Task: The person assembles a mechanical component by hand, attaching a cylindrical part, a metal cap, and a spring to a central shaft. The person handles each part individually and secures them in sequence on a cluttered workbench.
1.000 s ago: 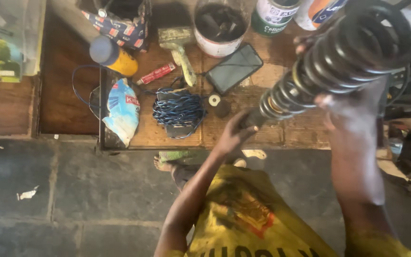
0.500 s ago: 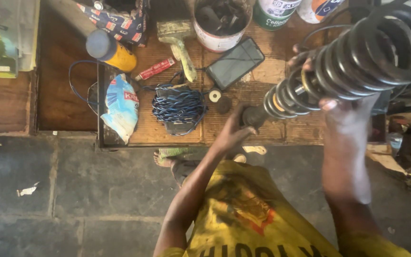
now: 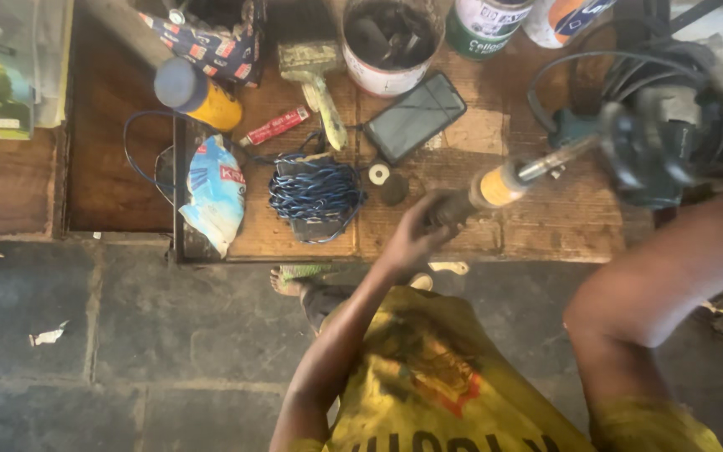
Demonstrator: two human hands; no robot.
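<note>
My left hand (image 3: 418, 236) grips the dark lower end of a shock absorber (image 3: 495, 186) held over the wooden bench (image 3: 546, 228). A yellow collar and a bare silver rod (image 3: 556, 156) run up to the right from my fist. The dark coil spring (image 3: 671, 134) is a blur at the rod's far end, near the right edge. My right forearm (image 3: 654, 285) crosses the lower right and rises toward the spring. Its hand is out past the frame edge, so its grip is hidden.
On the bench lie a dark phone (image 3: 416, 115), a coil of blue wire (image 3: 315, 188), a paintbrush (image 3: 315, 79), a bucket (image 3: 387, 42), a yellow spray can (image 3: 198, 96), a blue-white packet (image 3: 215, 192) and a teal power tool (image 3: 575, 130) with cable. Stone floor lies below.
The coil spring has moved up and right along the rod, baring the silver rod and yellow collar. My right arm swung right and lower. My left hand keeps its hold.
</note>
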